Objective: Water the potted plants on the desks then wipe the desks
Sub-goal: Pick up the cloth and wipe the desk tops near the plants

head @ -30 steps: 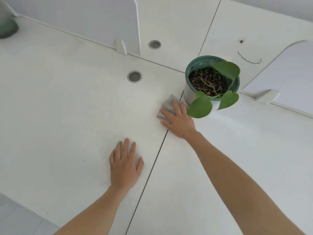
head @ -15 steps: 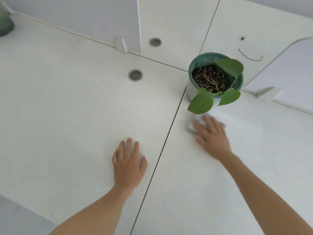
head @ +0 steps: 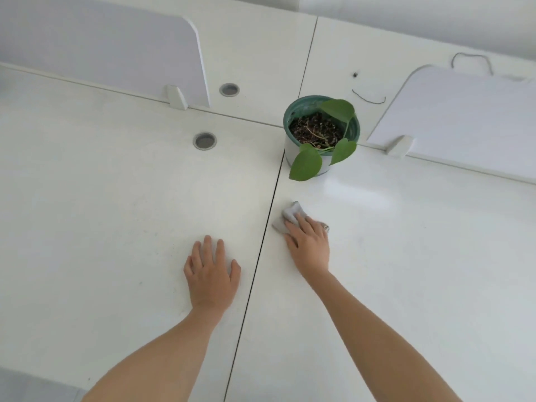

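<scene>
Two white desks are seen from above, joined along a dark seam (head: 262,242) that runs from near to far. The left hand (head: 211,275) is laid flat, fingers spread and gripping nothing, on the left desk (head: 101,213) just left of the seam. The right hand (head: 309,245) is pressed palm-down on a small grey cloth (head: 291,214) on the right desk (head: 420,256), just right of the seam; the cloth is pinned under the fingers, with crumpled edges showing beyond the fingertips and at the right of the hand. Farther along the seam, well beyond the cloth, a potted plant (head: 320,137) in a green-rimmed pot stands upright on the right desk, with three broad green leaves and dark soil. Two round grommet holes (head: 204,141) are set in the left desks. Pale divider panels (head: 116,50) are mounted at the far side. What may be a thin cord (head: 369,98) lies beyond the plant.
</scene>
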A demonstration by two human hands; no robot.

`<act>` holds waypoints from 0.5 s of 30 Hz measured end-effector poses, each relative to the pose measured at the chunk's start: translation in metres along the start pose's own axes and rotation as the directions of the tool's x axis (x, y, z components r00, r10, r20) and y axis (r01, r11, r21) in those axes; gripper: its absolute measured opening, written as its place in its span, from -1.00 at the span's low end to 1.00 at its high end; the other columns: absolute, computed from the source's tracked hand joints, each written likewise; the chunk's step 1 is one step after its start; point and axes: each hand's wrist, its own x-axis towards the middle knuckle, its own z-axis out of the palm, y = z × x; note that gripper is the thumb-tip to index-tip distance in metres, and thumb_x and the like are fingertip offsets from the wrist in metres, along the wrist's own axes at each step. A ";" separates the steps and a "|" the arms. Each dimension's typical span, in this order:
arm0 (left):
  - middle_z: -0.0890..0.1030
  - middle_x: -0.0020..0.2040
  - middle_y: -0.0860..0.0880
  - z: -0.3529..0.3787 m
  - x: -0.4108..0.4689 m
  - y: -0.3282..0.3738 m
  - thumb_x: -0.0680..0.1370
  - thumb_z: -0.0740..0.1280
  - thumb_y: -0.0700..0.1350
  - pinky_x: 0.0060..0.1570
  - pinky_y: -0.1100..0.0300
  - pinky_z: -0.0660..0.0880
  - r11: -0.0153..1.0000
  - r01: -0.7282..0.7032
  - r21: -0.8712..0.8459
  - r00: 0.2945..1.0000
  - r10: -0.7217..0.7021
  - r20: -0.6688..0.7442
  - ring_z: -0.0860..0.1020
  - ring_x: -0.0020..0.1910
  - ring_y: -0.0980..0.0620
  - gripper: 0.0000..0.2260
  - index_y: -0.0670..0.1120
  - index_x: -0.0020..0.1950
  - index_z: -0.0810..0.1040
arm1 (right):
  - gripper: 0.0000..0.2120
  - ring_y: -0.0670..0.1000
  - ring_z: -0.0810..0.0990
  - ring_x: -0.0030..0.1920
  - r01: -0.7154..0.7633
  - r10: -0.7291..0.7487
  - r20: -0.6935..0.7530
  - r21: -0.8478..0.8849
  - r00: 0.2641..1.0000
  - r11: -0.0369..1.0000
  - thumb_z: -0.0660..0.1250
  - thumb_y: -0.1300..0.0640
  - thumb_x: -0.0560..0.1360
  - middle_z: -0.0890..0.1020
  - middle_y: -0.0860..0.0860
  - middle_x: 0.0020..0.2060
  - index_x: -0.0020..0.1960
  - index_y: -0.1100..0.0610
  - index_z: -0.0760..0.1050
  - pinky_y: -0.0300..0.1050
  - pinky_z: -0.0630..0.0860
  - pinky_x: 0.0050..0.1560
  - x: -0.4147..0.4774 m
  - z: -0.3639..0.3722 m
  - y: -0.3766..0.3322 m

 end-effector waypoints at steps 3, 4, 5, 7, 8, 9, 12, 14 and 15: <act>0.53 0.24 -0.27 -0.002 -0.001 -0.001 0.43 0.05 0.04 0.06 -0.19 0.44 1.000 -0.011 -0.028 1.000 0.012 0.028 0.50 0.19 -0.33 -0.51 -0.22 0.17 0.53 | -0.73 0.06 0.52 -0.25 0.048 -0.049 -0.015 -0.012 0.999 0.999 0.20 0.15 0.34 0.70 -0.03 -0.12 -0.06 0.00 0.61 -0.15 0.44 -0.20 -0.036 -0.006 -0.006; 0.51 0.26 -0.27 -0.003 -0.002 0.000 0.44 0.05 0.04 0.09 -0.20 0.42 0.999 -0.017 -0.049 1.000 0.018 0.013 0.48 0.22 -0.33 -0.50 -0.21 0.19 0.53 | -0.74 0.09 0.54 -0.29 0.017 -0.017 0.015 -0.029 1.000 0.999 0.23 0.18 0.34 0.69 -0.03 -0.19 -0.05 0.00 0.61 -0.16 0.42 -0.26 -0.046 -0.011 -0.008; 0.47 0.31 -0.26 -0.005 -0.004 0.000 0.45 0.05 0.04 0.16 -0.20 0.37 0.997 -0.017 -0.076 1.000 0.017 -0.007 0.43 0.28 -0.32 -0.50 -0.20 0.23 0.50 | -0.73 0.13 0.56 -0.25 -0.046 0.047 0.057 -0.019 0.997 0.999 0.24 0.21 0.37 0.67 0.00 -0.21 -0.01 0.02 0.60 -0.17 0.39 -0.27 -0.056 -0.019 -0.013; 0.29 0.46 -0.18 -0.010 -0.006 0.000 0.52 0.12 0.03 0.32 -0.12 0.18 0.993 -0.001 -0.120 1.000 0.001 0.004 0.22 0.44 -0.22 -0.54 -0.14 0.37 0.36 | -0.71 0.16 0.54 -0.05 -0.192 0.186 0.080 0.081 0.979 0.978 0.21 0.23 0.45 0.62 0.06 -0.08 0.12 0.05 0.53 -0.10 0.38 -0.16 -0.072 -0.032 -0.021; 0.20 0.51 -0.13 -0.011 -0.006 -0.002 0.53 0.15 0.02 0.37 -0.07 0.08 0.987 0.012 -0.160 1.000 -0.009 0.021 0.11 0.49 -0.16 -0.54 -0.10 0.41 0.30 | -0.70 0.14 0.52 0.00 -0.250 0.239 0.095 0.131 0.966 0.959 0.20 0.21 0.47 0.61 0.06 -0.02 0.17 0.04 0.50 -0.08 0.39 -0.12 -0.082 -0.039 -0.023; 0.15 0.53 -0.08 -0.011 -0.005 -0.004 0.54 0.17 0.01 0.39 -0.03 0.02 0.976 0.016 -0.217 1.000 -0.013 0.019 0.04 0.51 -0.11 -0.53 -0.07 0.43 0.26 | -0.69 0.12 0.51 0.02 -0.276 0.263 0.095 0.153 0.960 0.949 0.20 0.20 0.48 0.60 0.05 0.01 0.19 0.03 0.49 -0.09 0.39 -0.12 -0.093 -0.046 -0.025; 0.17 0.52 -0.06 -0.020 -0.007 -0.016 0.55 0.19 -0.05 0.42 0.00 -0.01 0.898 0.013 -0.440 0.999 0.010 0.050 -0.01 0.51 -0.06 -0.53 -0.07 0.45 0.22 | -0.71 0.07 0.51 0.01 -0.310 0.304 0.064 0.202 0.951 0.929 0.20 0.16 0.49 0.59 0.03 0.02 0.20 0.00 0.48 -0.14 0.33 -0.17 -0.129 -0.065 -0.030; 0.28 0.47 -0.11 -0.027 -0.013 -0.026 0.56 0.18 -0.09 0.41 0.00 0.06 0.854 0.011 -0.520 0.997 0.030 0.070 0.04 0.50 -0.08 -0.53 -0.09 0.46 0.21 | -0.71 0.05 0.51 0.00 -0.357 0.352 0.063 0.242 0.934 0.902 0.22 0.14 0.49 0.60 0.02 0.01 0.20 -0.01 0.48 -0.16 0.32 -0.16 -0.154 -0.073 -0.030; 0.34 0.43 -0.14 -0.029 -0.019 -0.031 0.56 0.18 -0.11 0.38 0.00 0.11 0.847 0.006 -0.532 0.998 0.032 0.063 0.10 0.47 -0.11 -0.54 -0.11 0.46 0.23 | -0.71 0.04 0.51 -0.02 -0.381 0.379 0.057 0.262 0.923 0.887 0.23 0.14 0.49 0.60 0.01 0.01 0.20 -0.01 0.48 -0.18 0.32 -0.16 -0.166 -0.076 -0.030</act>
